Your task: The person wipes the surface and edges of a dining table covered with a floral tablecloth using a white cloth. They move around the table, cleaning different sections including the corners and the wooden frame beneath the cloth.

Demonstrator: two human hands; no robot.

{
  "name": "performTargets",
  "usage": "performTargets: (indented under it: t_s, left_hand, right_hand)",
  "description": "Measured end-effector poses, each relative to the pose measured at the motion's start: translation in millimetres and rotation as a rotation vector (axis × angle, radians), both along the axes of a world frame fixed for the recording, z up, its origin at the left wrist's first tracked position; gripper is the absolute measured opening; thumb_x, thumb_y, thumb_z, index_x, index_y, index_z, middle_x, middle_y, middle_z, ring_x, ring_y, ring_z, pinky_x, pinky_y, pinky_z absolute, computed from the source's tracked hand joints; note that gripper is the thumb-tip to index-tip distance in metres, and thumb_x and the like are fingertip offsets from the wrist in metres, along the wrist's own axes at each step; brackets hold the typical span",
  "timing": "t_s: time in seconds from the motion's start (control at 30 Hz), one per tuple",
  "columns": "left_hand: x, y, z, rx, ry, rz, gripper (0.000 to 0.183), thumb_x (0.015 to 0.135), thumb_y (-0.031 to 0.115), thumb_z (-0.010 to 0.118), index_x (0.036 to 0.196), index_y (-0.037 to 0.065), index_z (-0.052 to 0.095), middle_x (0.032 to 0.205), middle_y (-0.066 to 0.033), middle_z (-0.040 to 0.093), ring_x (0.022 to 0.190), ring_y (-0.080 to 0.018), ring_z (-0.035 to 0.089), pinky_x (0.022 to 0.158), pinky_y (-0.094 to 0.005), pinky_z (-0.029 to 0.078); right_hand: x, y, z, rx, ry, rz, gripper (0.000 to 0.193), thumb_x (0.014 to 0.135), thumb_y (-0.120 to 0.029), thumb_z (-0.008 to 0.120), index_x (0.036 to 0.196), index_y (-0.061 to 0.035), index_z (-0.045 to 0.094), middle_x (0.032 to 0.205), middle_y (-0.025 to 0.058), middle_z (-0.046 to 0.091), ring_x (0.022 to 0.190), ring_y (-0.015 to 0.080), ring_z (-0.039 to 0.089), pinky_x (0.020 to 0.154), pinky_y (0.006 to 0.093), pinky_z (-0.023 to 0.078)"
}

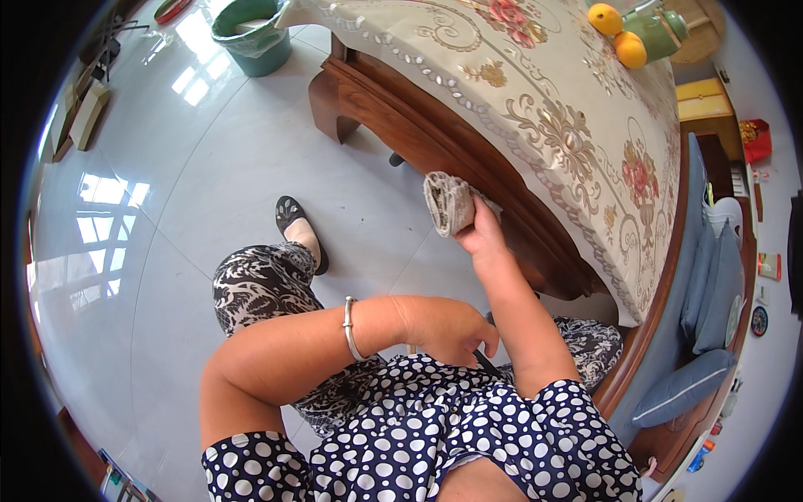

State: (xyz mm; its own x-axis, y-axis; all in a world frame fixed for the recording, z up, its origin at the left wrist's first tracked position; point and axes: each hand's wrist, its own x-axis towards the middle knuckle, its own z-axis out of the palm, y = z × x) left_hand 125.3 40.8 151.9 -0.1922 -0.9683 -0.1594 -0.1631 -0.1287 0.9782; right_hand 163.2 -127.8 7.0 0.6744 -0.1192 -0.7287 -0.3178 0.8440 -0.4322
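Observation:
My right hand (483, 230) is closed around a folded grey-beige cloth (450, 205), held out beside the dark wooden side of the table (401, 117). The cloth is bunched into a thick roll, its layered end facing left. In front of my body, my left hand (456, 330) is bent inward with curled fingers, close to my right forearm. A dark strip (485, 364) shows just under its fingertips. What the fingers hold, if anything, is hidden. A silver bangle (351, 329) circles the left wrist.
A patterned tablecloth (535, 92) with a lace edge covers the table. On it are oranges (630, 50) and a green container (652, 35). A green bin (259, 52) stands on the tiled floor (201, 167). On the right is a seat with blue cushions (686, 389).

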Motion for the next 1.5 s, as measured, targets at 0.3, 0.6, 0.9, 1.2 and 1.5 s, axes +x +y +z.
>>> performTargets:
  t_s: [0.3, 0.6, 0.9, 1.2, 1.5]
  left_hand:
    - [-3.9, 2.9, -2.8, 0.028, -0.194, 0.027, 0.031, 0.077, 0.016, 0.062, 0.107, 0.010, 0.058, 0.105, -0.0079, 0.061, 0.099, -0.0283, 0.058, 0.083, -0.0396, 0.047]
    - [6.6, 1.6, -6.4, 0.054, -0.248, 0.056, 0.024, 0.077, 0.020, 0.063, 0.099, 0.012, 0.067, 0.097, -0.0095, 0.065, 0.093, -0.0269, 0.061, 0.079, -0.0378, 0.049]
    - [3.3, 0.2, -16.9, 0.097, -0.307, 0.019, 0.027, 0.079, 0.023, 0.061, 0.104, 0.013, 0.064, 0.101, -0.0073, 0.064, 0.096, -0.0277, 0.060, 0.083, -0.0390, 0.047]
    - [7.2, -12.2, -22.9, 0.194, -0.341, -0.066, 0.030, 0.080, 0.023, 0.061, 0.108, 0.012, 0.062, 0.098, -0.0070, 0.064, 0.093, -0.0253, 0.061, 0.080, -0.0362, 0.047]
    - [7.1, -21.4, -33.1, 0.187, -0.456, -0.073, 0.031, 0.081, 0.022, 0.060, 0.109, 0.012, 0.061, 0.097, -0.0058, 0.064, 0.093, -0.0249, 0.060, 0.081, -0.0359, 0.047]
  right_hand:
    - [111.5, 83.7, 6.7, 0.177, -0.229, 0.236, 0.030, 0.092, -0.027, 0.047, 0.116, -0.0098, 0.054, 0.117, 0.0059, 0.058, 0.109, 0.0218, 0.054, 0.093, 0.0405, 0.044]
    - [178.5, 145.0, -8.1, 0.106, -0.204, 0.363, 0.033, 0.090, -0.031, 0.052, 0.118, -0.0135, 0.051, 0.116, 0.0051, 0.056, 0.106, 0.0223, 0.053, 0.087, 0.0447, 0.046]
    - [78.7, 65.9, -19.5, 0.158, -0.175, 0.173, 0.036, 0.089, -0.031, 0.055, 0.119, -0.0110, 0.053, 0.117, 0.0027, 0.058, 0.107, 0.0183, 0.055, 0.091, 0.0355, 0.045]
    - [-94.1, -83.3, -19.8, -0.101, -0.026, -0.074, 0.033, 0.087, -0.027, 0.057, 0.115, -0.0098, 0.057, 0.115, 0.0028, 0.061, 0.105, 0.0186, 0.057, 0.092, 0.0338, 0.045]
    - [-220.7, -200.3, -43.3, -0.258, 0.098, -0.449, 0.033, 0.091, -0.024, 0.048, 0.116, -0.0038, 0.055, 0.117, 0.0098, 0.059, 0.108, 0.0249, 0.056, 0.094, 0.0388, 0.045]
